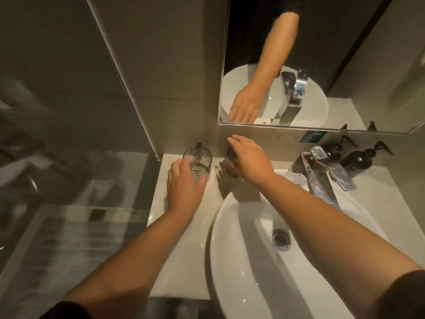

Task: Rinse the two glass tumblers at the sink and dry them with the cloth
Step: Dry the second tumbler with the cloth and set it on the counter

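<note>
Two clear glass tumblers stand on the white counter (181, 245) at the back, left of the sink (232, 268). My left hand (185, 185) wraps the near side of the left tumbler (199, 155), with the thumb on its right and the fingers on its left. My right hand (250, 158) reaches over the right tumbler (230, 160) with its fingers straight, and covers most of that glass. Both tumblers are upright. No cloth is in view.
A chrome faucet (322, 178) rises behind the round white basin, whose drain (280, 239) is open. Two dark pump bottles (358, 158) stand at the back right. A mirror (333, 54) hangs above. A glass shower partition (128, 93) borders the counter's left edge.
</note>
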